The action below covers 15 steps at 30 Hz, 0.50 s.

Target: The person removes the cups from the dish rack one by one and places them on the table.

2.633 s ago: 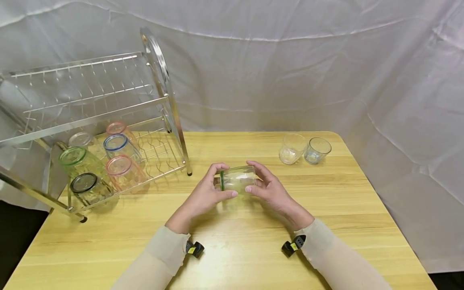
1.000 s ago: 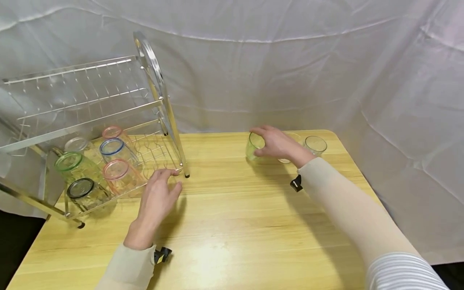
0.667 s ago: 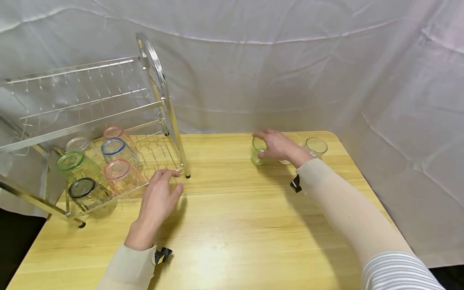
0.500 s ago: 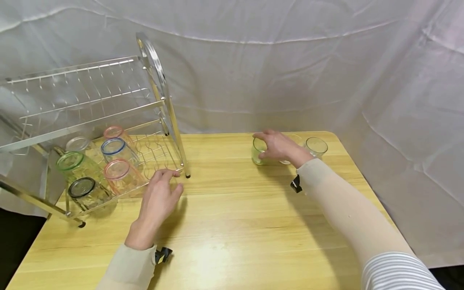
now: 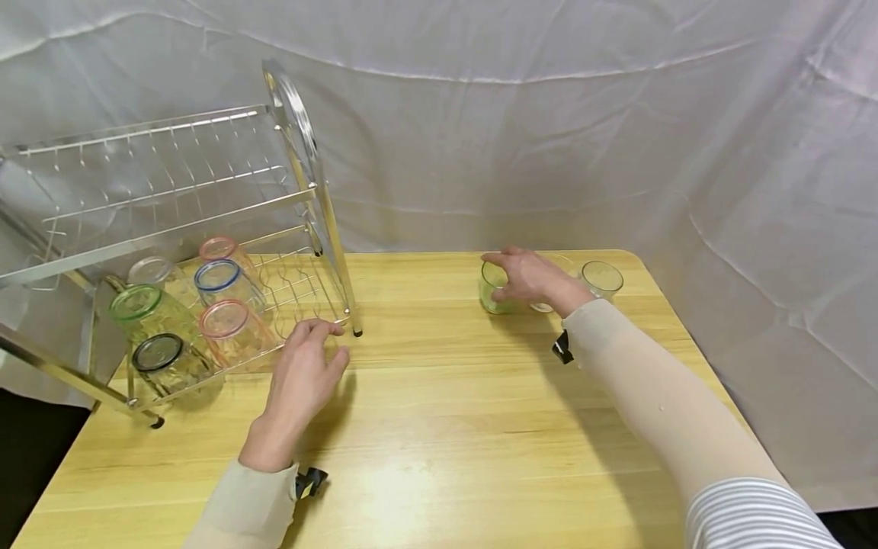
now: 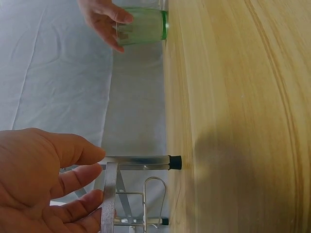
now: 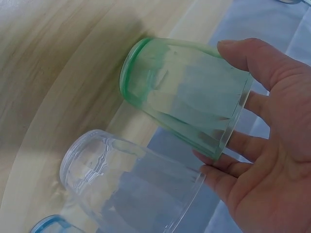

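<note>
My right hand (image 5: pixel 530 277) holds a green-tinted drinking glass (image 7: pixel 184 90) near its rim, thumb on one side and fingers on the other. This glass stands upright on the table's far side, just left of a clear glass (image 7: pixel 131 182). My right fingertips are close to the clear glass's rim; whether they touch it I cannot tell. Beside the metal dish rack (image 5: pixel 334 259), my left hand (image 5: pixel 302 374) has its fingers loosely bent, holding nothing. In the left wrist view its fingertips (image 6: pixel 92 196) lie at the rack's lower bar; contact is unclear.
Several upside-down glasses stand on the rack's lower shelf, among them a blue-rimmed glass (image 5: pixel 222 284) and a dark-rimmed glass (image 5: pixel 168 364). Another upright glass (image 5: pixel 604 280) is right of the clear one. A grey cloth (image 5: pixel 425 152) hangs behind the wooden table (image 5: pixel 439 427).
Earlier both hands held the green glass sideways mid-table. My right hand has set it upright beside the clear glass; my left hand has let go and moved to the rack. Lately, almost nothing moves.
</note>
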Each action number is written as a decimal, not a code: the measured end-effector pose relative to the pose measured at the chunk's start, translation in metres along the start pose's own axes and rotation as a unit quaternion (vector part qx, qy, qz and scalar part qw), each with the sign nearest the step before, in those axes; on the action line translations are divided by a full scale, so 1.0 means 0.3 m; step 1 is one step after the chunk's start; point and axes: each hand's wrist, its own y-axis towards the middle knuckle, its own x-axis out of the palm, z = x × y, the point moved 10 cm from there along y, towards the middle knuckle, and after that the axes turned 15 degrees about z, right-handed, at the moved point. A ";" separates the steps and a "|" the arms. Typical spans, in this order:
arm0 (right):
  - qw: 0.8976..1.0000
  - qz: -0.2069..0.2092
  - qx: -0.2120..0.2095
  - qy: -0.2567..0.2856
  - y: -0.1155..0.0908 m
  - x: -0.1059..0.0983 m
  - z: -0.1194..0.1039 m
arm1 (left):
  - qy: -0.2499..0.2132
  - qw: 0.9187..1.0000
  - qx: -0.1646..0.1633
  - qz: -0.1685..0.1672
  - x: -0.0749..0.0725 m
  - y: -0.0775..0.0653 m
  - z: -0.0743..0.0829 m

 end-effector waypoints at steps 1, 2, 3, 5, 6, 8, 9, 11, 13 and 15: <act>1.000 0.000 -0.001 0.000 0.001 0.001 0.000 | 0.000 1.000 0.000 0.001 -0.001 0.000 0.000; 1.000 -0.001 -0.001 0.001 0.002 0.001 -0.001 | 0.001 1.000 0.000 0.001 -0.001 0.000 -0.001; 1.000 -0.002 -0.002 0.002 0.003 0.002 -0.001 | 0.001 1.000 0.000 0.001 -0.001 0.000 -0.001; 1.000 -0.004 -0.004 0.005 0.004 0.002 -0.001 | 0.002 1.000 -0.001 0.001 -0.001 0.000 -0.002; 1.000 -0.006 -0.005 0.006 0.005 0.003 0.000 | 0.002 1.000 -0.001 0.001 0.000 0.000 -0.002; 1.000 -0.009 -0.003 0.010 0.003 0.003 0.002 | 0.000 1.000 -0.001 0.001 0.001 0.000 -0.001; 1.000 -0.011 -0.002 0.011 0.003 0.004 0.004 | 0.000 1.000 0.000 0.001 0.001 0.000 0.000; 1.000 -0.014 0.001 0.016 0.001 0.003 0.006 | 0.000 1.000 0.002 0.002 0.001 0.001 0.002; 1.000 -0.018 0.002 0.017 -0.001 0.003 0.008 | 0.000 1.000 0.004 0.004 0.001 0.001 0.003; 1.000 -0.022 0.005 0.017 -0.001 0.003 0.010 | 0.002 1.000 0.004 0.004 0.001 0.001 0.002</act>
